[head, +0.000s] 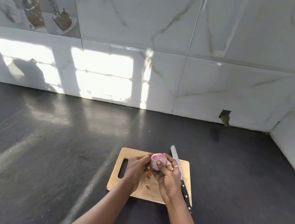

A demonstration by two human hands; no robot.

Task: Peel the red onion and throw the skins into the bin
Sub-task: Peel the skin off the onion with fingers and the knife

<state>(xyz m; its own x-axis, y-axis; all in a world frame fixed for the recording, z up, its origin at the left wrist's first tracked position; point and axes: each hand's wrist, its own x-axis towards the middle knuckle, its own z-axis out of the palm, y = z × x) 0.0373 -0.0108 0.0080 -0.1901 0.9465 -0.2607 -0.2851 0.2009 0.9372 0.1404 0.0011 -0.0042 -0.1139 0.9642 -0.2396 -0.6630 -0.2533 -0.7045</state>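
Over the board (150,194), the right hand (168,179) curls round the onion (157,160) to steady it. At its nine o'clock, the left hand (135,169) pinches what looks like skin (147,168), to strip it.

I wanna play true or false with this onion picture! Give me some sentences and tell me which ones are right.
1. The right hand holds the red onion. True.
2. The left hand holds the knife. False: the knife lies along the right side of the cutting board, with no hand gripping it, and the left hand is at the onion.
3. Bits of skin lie on the cutting board. True.
4. The cutting board is round. False: it is a rectangle with a handle slot at its left end.
5. A ring is on a finger of the right hand. True.
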